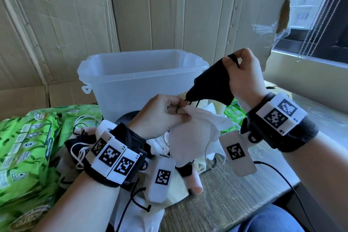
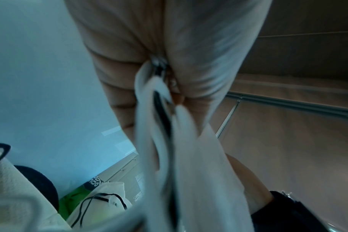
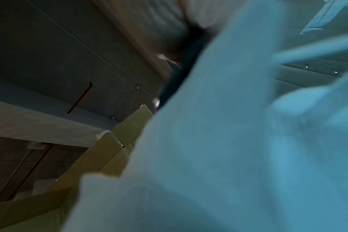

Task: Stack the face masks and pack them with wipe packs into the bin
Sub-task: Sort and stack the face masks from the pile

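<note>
Cardboard walls back the clear plastic bin (image 1: 131,73). My right hand (image 1: 244,79) pinches a black cloth mask (image 1: 211,84); my left hand (image 1: 160,115) pinches white folded masks (image 1: 190,137) plus its ear loop. I'm mid-stacking; next, I judge, lay black onto white squarely.

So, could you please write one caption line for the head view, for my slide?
Right hand lifts a black mask while left hand pinches a white mask, before the translucent bin.

- Daylight enters through the window (image 1: 320,5) at upper right of the head view; the scene is bright and mostly sharp
- Straight cardboard seams bow toward the edges (wide-angle distortion)
- The green wipe packs (image 1: 24,147) look oversaturated, slightly glaring
- The left wrist view is dim, blue-tinted; the white mask (image 2: 189,157) smears with motion blur
- The right wrist view is darker, heavily blurred, nothing near in focus
</note>
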Motion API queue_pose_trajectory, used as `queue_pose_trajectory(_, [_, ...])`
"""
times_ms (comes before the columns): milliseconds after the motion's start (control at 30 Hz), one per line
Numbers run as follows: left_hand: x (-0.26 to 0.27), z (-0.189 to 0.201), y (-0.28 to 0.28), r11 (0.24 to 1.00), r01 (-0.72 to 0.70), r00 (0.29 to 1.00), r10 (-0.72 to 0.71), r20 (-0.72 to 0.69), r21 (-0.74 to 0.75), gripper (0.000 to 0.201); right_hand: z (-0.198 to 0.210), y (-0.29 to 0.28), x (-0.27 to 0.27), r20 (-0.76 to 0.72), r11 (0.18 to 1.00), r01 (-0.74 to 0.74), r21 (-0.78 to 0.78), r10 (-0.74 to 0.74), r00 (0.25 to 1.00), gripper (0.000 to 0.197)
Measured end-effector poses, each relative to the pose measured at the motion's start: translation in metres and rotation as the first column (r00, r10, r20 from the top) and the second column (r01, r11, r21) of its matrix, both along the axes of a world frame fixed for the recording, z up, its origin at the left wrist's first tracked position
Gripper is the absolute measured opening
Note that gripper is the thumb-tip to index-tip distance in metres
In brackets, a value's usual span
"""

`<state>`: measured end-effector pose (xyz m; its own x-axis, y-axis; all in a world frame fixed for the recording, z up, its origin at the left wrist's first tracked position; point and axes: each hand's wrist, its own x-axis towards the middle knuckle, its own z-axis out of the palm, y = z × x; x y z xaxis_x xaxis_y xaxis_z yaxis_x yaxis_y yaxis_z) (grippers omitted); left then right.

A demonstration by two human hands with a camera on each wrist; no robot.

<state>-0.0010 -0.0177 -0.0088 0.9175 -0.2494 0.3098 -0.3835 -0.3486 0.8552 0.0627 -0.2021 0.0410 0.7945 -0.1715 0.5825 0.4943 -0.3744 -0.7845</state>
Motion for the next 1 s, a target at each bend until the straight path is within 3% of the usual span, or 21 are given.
queue_pose_trajectory(67, [-0.002, 0.001, -0.001, 1.000, 0.024, 0.999, -0.025, -0.029, -0.004, 0.008, -0.001, 0.001, 0.000, -0.015, 1.000, 0.024, 0.003, -0.024, 1.000, 0.005])
queue_pose_trajectory(233, [-0.004, 0.000, -0.004, 0.999, 0.025, 0.997, -0.023, -0.070, 0.033, 0.007, -0.002, -0.002, 0.010, -0.048, 0.989, 0.097, 0.110, -0.092, 0.995, 0.017])
queue_pose_trajectory(400, [0.002, -0.003, -0.001, 0.996, -0.091, 0.996, 0.091, -0.026, 0.016, 0.016, 0.005, -0.020, 0.011, -0.013, 0.968, 0.160, 0.195, -0.161, 0.987, 0.014])
queue_pose_trajectory(533, [0.005, -0.002, 0.004, 0.982, -0.162, 0.984, 0.168, 0.055, -0.099, 0.047, 0.008, -0.029, -0.012, 0.083, 0.981, 0.161, 0.104, -0.170, 0.982, 0.019])
queue_pose_trajectory(633, [0.002, 0.000, 0.001, 0.978, -0.179, 0.976, 0.191, 0.107, -0.108, 0.041, -0.009, -0.014, -0.036, 0.080, 0.999, 0.045, -0.030, -0.042, 0.996, 0.026])
queue_pose_trajectory(700, [0.000, 0.002, -0.005, 0.984, -0.148, 0.980, 0.159, 0.121, -0.095, 0.026, -0.025, 0.002, -0.048, -0.013, 0.990, -0.110, -0.088, 0.109, 0.994, 0.029])
queue_pose_trajectory(767, [-0.004, 0.003, -0.010, 0.988, -0.108, 0.990, 0.117, 0.082, -0.109, 0.026, -0.036, 0.016, -0.058, -0.119, 0.960, -0.254, -0.117, 0.240, 0.963, 0.024])
queue_pose_trajectory(833, [-0.004, 0.004, -0.011, 0.990, -0.094, 0.993, 0.100, 0.056, -0.102, 0.019, -0.039, 0.022, -0.064, -0.195, 0.921, -0.388, -0.029, 0.375, 0.906, 0.023])
queue_pose_trajectory(900, [-0.005, 0.005, -0.010, 0.990, -0.077, 0.997, 0.080, 0.020, -0.116, 0.013, -0.038, 0.020, -0.068, -0.234, 0.856, -0.494, 0.156, 0.518, 0.823, 0.022])
queue_pose_trajectory(1000, [-0.009, 0.008, -0.010, 0.970, -0.015, 0.997, -0.004, -0.079, -0.242, 0.028, -0.044, 0.011, -0.065, -0.209, 0.839, -0.533, 0.107, 0.544, 0.813, 0.032])
